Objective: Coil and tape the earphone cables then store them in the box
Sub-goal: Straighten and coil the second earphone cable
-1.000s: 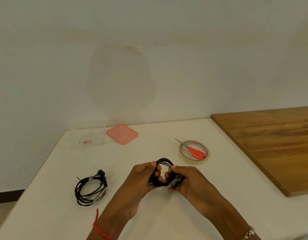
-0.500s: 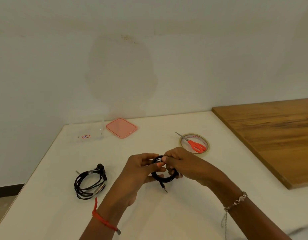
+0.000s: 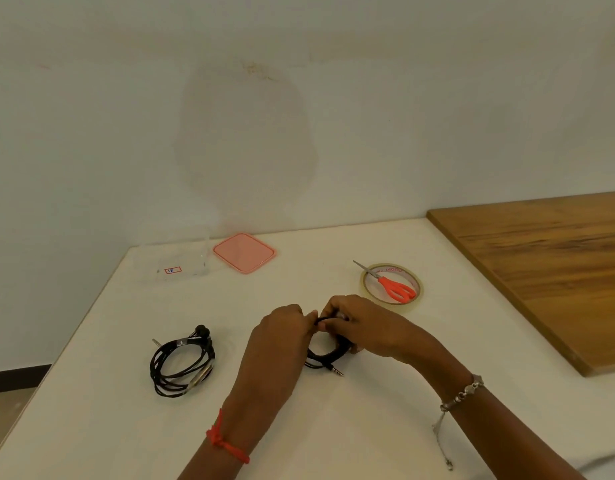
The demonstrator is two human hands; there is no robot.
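Since half a second ago both my hands have drawn closer together over the black earphone coil [image 3: 328, 355], and my right hand now covers more of its top. My left hand [image 3: 281, 336] has its fingers curled shut, pinching the upper part of the coil, and my right hand [image 3: 359, 327] is closed on the same bundle from the other side, fingertips meeting the left ones. The lower arc of the coil hangs just above the white counter [image 3: 333, 427], with the metal jack plug [image 3: 337, 370] sticking out below toward the right. To the left, well apart from my hands, a second coiled earphone cable [image 3: 181, 362] lies flat on the counter with a strip of tape across its top and its earbuds at the upper edge. At the far left corner stands the clear plastic box [image 3: 174, 258], open, bearing a small red-bordered label; I cannot tell whether anything is inside. Its pink lid [image 3: 244, 252] lies flat just beside it on the right. Beyond my right hand, the roll of clear tape [image 3: 392, 287] lies flat, and the orange-handled scissors [image 3: 390, 284] rest across it.
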